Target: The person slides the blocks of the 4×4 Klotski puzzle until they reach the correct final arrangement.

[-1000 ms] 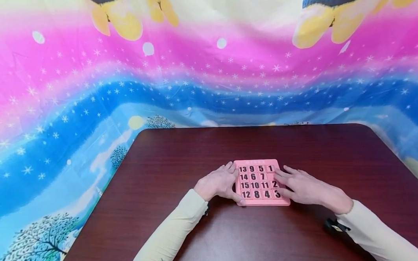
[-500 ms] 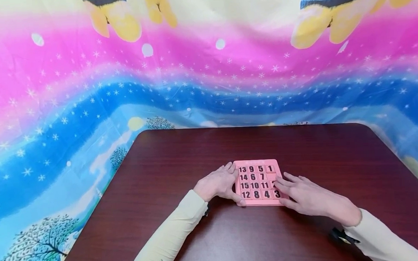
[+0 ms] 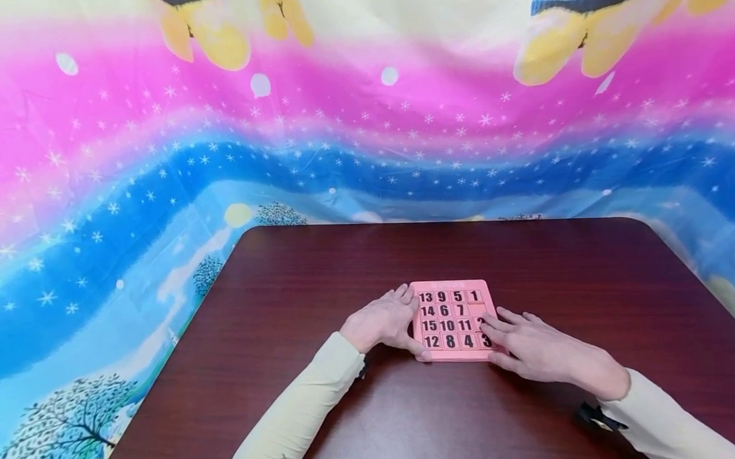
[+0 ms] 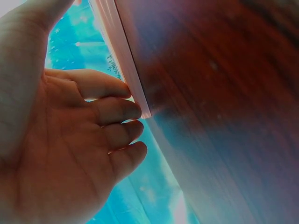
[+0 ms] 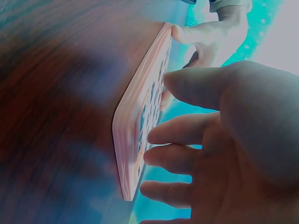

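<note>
A pink number slide puzzle point(image 3: 461, 355) lies flat on the brown table. Its black-numbered tiles leave a gap at the right end of the second row, below the 1. My left hand point(image 3: 385, 322) holds the puzzle's left side, thumb at the near corner and fingers along the edge; the left wrist view shows those fingertips against the pink rim point(image 4: 126, 60). My right hand point(image 3: 545, 348) reaches over the right edge with its fingers extended. A fingertip partly covers the 2 tile, and the thumb is by the 3 tile. In the right wrist view the fingers point(image 5: 173, 156) lie over the tiled face.
The brown table point(image 3: 320, 273) extends around the puzzle on all sides. Behind it and along its left hangs a colourful cloth point(image 3: 362, 133) with snowflakes and trees. A black strap device point(image 3: 602, 418) is on the right wrist.
My right hand has drawn slightly back toward me, its fingertips passing from beside the gap down to the 2 tile. The left hand stays at the puzzle's left side.
</note>
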`<state>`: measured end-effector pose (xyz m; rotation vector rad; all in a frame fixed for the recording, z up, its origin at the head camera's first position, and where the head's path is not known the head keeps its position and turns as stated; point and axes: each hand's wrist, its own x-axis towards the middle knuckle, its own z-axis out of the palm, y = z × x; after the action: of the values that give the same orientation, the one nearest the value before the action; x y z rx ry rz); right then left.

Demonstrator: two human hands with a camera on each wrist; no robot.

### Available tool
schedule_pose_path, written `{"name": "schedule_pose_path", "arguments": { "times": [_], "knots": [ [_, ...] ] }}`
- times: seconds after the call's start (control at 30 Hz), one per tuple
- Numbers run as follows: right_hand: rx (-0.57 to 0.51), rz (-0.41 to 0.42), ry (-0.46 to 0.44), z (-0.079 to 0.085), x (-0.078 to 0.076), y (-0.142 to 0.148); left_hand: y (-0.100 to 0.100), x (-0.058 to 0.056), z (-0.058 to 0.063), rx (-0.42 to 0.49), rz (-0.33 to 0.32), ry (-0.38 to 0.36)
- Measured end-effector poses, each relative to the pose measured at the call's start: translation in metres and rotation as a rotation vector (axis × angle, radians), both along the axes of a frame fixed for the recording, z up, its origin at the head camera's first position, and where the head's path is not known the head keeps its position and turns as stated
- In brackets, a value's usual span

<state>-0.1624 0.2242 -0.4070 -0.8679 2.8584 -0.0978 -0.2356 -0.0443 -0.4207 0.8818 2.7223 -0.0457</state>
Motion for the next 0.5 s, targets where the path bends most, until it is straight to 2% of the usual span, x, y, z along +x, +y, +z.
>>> {"name": "schedule_pose_path", "arguments": {
  "times": [0.5],
  "knots": [
    [0.0,-0.006,-0.006,-0.0069,-0.0043,-0.0004,-0.0006,0.0001,-0.0015,0.001,-0.015,0.012]
  ]
}}
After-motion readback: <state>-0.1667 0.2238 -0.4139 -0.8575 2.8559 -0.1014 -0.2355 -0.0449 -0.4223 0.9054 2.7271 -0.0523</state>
